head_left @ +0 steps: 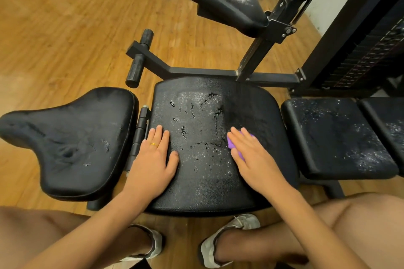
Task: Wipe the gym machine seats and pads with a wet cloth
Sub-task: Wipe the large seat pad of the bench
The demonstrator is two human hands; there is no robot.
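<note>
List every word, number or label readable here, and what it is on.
None can be read.
Weight stack: pale marks down the plates, too blurred to read.
Seat post: a row of small marks, too small to read.
Seat, cloth: no lettering.

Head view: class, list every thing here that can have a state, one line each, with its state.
Centre seat: cracked, white-speckled, both hands on it.
Purple cloth: on the seat, under the right hand.
Right hand: flat, fingers straight, pressing the cloth.
Left hand: flat on the seat, holding nothing.
Left seat: a few scuffs, no hand on it.
Right pad: white-speckled, no hand on it.
Raised pad: tilted, white-dusted.
</note>
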